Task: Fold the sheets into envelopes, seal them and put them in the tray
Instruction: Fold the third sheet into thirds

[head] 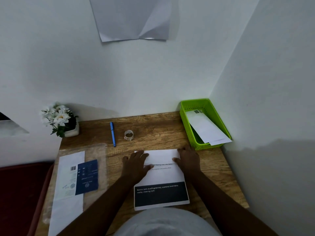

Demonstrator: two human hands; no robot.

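The sheet [163,174] lay on the desk [153,132] at 6 o'clock, its far edge folded over (blank side up). The left hand [136,165] and right hand [188,160] pressed it flat, fingers spread. The green tray [185,106] sat at 2 o'clock, holding envelopes [206,128].

A wooden desk [153,130] carries a printed sheet [163,176], green tray [185,116], blue pen [112,133], tape roll [128,134], potted flowers [59,118] and a plastic packet of papers [75,176].
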